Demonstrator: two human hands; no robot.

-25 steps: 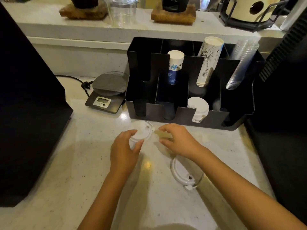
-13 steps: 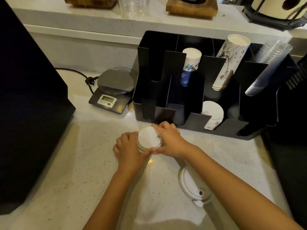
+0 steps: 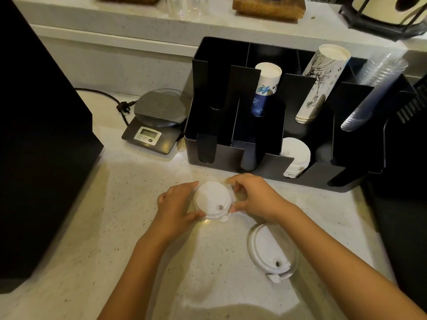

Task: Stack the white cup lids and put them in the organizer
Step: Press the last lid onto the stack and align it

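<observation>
A short stack of white cup lids (image 3: 212, 199) rests on the speckled counter, top side up. My left hand (image 3: 176, 204) grips its left rim and my right hand (image 3: 251, 196) pinches its right rim. Another white lid (image 3: 270, 248) lies flat on the counter under my right forearm, apart from both hands. The black organizer (image 3: 231, 153) stands just behind my hands. One of its front slots holds a stack of white lids (image 3: 295, 155) on edge.
Paper cup stacks (image 3: 268, 88) (image 3: 321, 82) and clear plastic cups (image 3: 374, 93) fill the organizer's rear slots. A digital scale (image 3: 157, 118) sits left of it. A large black appliance (image 3: 34, 135) blocks the left side, another dark machine (image 3: 406, 158) the right.
Both hands have closed in on the lid stack and now hold it flat on the counter. The view has shifted closer and slightly left.
</observation>
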